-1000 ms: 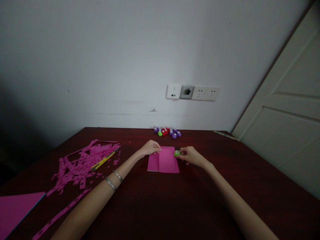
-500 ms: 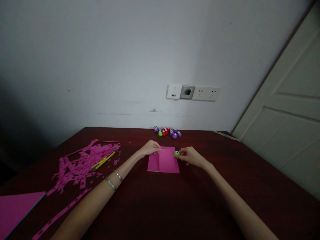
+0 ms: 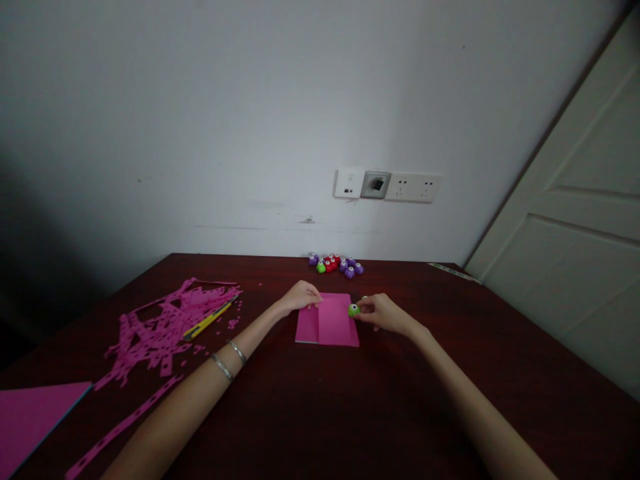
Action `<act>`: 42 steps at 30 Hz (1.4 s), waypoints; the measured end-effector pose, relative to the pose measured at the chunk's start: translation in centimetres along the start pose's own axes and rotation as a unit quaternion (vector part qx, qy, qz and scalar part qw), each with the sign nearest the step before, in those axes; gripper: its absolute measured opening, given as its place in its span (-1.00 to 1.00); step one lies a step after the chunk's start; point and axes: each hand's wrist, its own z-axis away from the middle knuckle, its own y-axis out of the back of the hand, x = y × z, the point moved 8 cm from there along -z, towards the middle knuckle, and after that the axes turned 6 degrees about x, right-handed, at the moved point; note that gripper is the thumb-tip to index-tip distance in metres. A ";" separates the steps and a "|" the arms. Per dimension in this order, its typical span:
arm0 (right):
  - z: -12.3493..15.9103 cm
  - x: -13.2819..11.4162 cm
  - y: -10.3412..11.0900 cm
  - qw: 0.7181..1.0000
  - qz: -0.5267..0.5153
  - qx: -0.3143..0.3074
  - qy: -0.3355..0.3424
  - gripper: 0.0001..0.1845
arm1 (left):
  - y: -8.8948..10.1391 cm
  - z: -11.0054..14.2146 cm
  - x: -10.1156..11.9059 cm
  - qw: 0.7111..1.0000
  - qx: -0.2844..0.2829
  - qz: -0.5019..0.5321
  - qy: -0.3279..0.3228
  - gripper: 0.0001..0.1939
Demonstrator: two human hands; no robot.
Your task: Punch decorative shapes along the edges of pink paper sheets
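Note:
A folded piece of pink paper (image 3: 334, 327) lies flat on the dark red table, a narrower layer on top of a wider one. At its upper left, my left hand (image 3: 303, 295) has its fingertips closed on the edge of the top layer. My right hand (image 3: 385, 313) pinches a small green craft punch (image 3: 353, 310) with an eye-like white button. This punch sits at the right edge of the paper; how far the edge goes into it is hidden.
Several purple, red and green punches (image 3: 333, 265) stand by the wall. Punched pink paper strips (image 3: 165, 327) and a yellow cutter knife (image 3: 207, 321) lie on the left, with a pink sheet (image 3: 40, 427) nearer. A ruler-like strip (image 3: 454, 272) lies back right.
Almost nothing differs. The green punch and my right hand have shifted very slightly downward at the paper's right edge; my left hand keeps its place.

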 end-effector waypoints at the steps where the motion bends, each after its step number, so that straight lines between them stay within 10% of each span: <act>1: 0.0 -0.1 0.0 1.000 0.000 -0.001 0.000 -0.56 | 0.0 0.0 0.0 1.000 -0.001 0.002 0.000 -0.86; 42: 0.0 -0.5 0.0 0.997 0.058 0.015 0.045 -0.61 | 0.4 0.3 0.6 1.000 0.016 0.007 0.012 -0.89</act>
